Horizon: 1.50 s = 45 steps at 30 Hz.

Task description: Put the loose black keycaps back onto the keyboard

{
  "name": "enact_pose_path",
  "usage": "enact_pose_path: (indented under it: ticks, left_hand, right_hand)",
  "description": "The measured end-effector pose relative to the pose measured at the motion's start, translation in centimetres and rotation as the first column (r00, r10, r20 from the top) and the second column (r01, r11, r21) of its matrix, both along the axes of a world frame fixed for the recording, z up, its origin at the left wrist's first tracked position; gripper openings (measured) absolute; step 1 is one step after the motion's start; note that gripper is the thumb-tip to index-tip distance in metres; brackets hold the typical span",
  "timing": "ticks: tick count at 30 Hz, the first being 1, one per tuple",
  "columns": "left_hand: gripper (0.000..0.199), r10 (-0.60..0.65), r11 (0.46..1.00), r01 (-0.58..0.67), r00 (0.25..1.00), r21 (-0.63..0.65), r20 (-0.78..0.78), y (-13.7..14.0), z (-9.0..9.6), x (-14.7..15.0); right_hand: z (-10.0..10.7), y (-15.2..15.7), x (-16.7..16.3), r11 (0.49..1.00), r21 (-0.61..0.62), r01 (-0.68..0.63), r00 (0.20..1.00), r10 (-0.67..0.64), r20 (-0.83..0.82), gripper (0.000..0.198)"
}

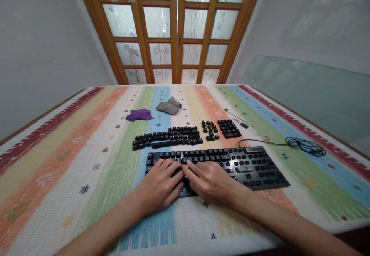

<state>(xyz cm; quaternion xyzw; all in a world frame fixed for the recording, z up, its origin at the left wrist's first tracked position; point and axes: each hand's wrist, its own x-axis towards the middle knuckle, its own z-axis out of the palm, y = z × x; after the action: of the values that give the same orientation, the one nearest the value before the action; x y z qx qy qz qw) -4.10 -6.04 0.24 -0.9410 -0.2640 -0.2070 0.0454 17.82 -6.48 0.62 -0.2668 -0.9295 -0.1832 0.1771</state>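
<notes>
A black keyboard (260, 169) lies at a slant in front of me. Keycaps sit on its upper left rows, while the right part shows bare key switches. My left hand (163, 181) rests over the keyboard's left half, its bent fingers slightly apart on the keys and its thumb toward the near edge. Beside it, my right hand (206, 179) has curled fingers, with thumb and forefinger drawn together at the keys. The fingertips of both hands meet there; anything small between the right fingers is hidden. Loose black keycaps (173, 136) lie in rows just behind the keyboard.
Farther right are a small keycap cluster (210, 129) and a number-pad block (229, 128). Thin tools (238, 117) lie behind them. A coiled cable (306, 146) is at right. A purple cloth (139, 114) and a grey cloth (170, 106) lie at the back of the striped tablecloth (115, 179).
</notes>
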Motion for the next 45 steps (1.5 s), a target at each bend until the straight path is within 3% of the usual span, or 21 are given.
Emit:
enact_pose_path:
  ticks: [5, 11, 14, 19, 24, 27, 30, 37, 45]
  left_hand:
    - [0.023, -0.007, 1.0, 0.008, 1.0, 0.02, -0.017, 0.0, 0.3, 0.1]
    - [0.027, 0.019, 1.0, -0.018, 0.999, 0.015, -0.048, -0.5, -0.1, 0.5]
    - [0.029, 0.023, 0.999, -0.022, 0.999, 0.039, -0.044, -0.7, -0.6, 0.5]
    - [0.037, 0.006, 0.997, -0.004, 1.0, 0.074, -0.025, -0.8, -0.9, 0.1]
    - [0.04, -0.002, 0.998, 0.002, 1.0, 0.059, 0.0, -0.8, -0.6, -0.1]
    - [0.04, -0.022, 0.999, 0.022, 1.0, 0.039, 0.003, -0.6, -0.6, -0.3]
    - [0.042, -0.036, 0.999, 0.036, 0.999, 0.003, 0.0, -0.5, -0.8, -0.5]
    - [0.039, -0.049, 0.999, 0.049, 0.999, -0.023, 0.002, -0.4, -0.8, -0.8]
    - [0.035, -0.072, 0.997, 0.073, 0.997, -0.027, 0.026, -0.3, -0.8, -1.2]
  right_hand:
    - [0.0, -0.2, -0.4, 0.999, 0.036, 0.002, 1.0, -0.004, 0.028, 0.03]
    - [0.5, -0.1, -0.2, 0.993, -0.112, 0.035, 0.996, -0.026, 0.085, 0.02]
    - [0.3, -0.3, 0.1, 0.992, -0.122, 0.041, 0.994, -0.028, 0.101, 0.024]
    - [1.3, 0.4, 0.9, 0.987, -0.155, 0.03, 1.0, -0.031, -0.005, 0.022]
    - [3.8, 3.8, 2.1, 0.986, -0.163, 0.033, 0.978, -0.066, -0.199, 0.024]
    - [4.7, 6.7, 2.3, 0.956, -0.291, 0.038, 0.95, -0.125, -0.287, 0.02]
    - [5.1, 9.8, 1.5, 0.894, -0.443, 0.064, 0.938, -0.205, -0.278, 0.015]
    - [3.8, 15.8, -2.5, 0.874, -0.483, 0.055, 0.957, -0.185, -0.225, 0.014]
    - [2.0, 18.5, -4.4, 0.856, -0.514, 0.058, 0.978, -0.152, -0.141, 0.014]
